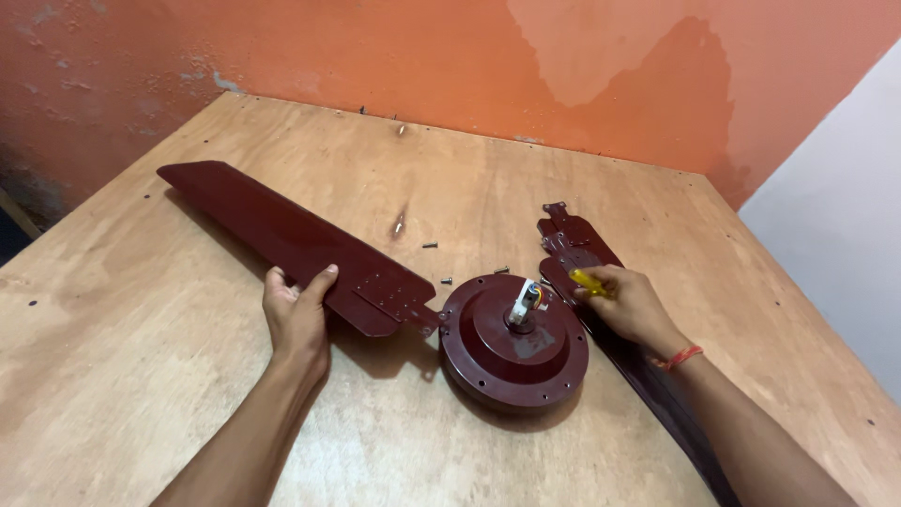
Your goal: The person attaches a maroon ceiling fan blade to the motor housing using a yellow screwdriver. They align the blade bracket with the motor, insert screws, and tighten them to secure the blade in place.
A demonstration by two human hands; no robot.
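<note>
A dark red ceiling fan motor point(512, 345) lies on a plywood table point(169, 376), its short shaft point(526, 302) pointing up. One long dark red blade point(282, 235) stretches to the upper left, its bracket end meeting the motor. My left hand point(297, 314) grips that blade's near edge, thumb on top. My right hand point(627, 302) is closed around a yellow-handled tool point(589, 282), right of the motor. It rests over more dark red blades point(574, 246) that run under my right forearm toward the lower right.
Loose small screws point(430, 245) lie on the table just beyond the motor. An orange wall point(450, 56) rises behind the table, and a white surface point(835, 207) stands at the right.
</note>
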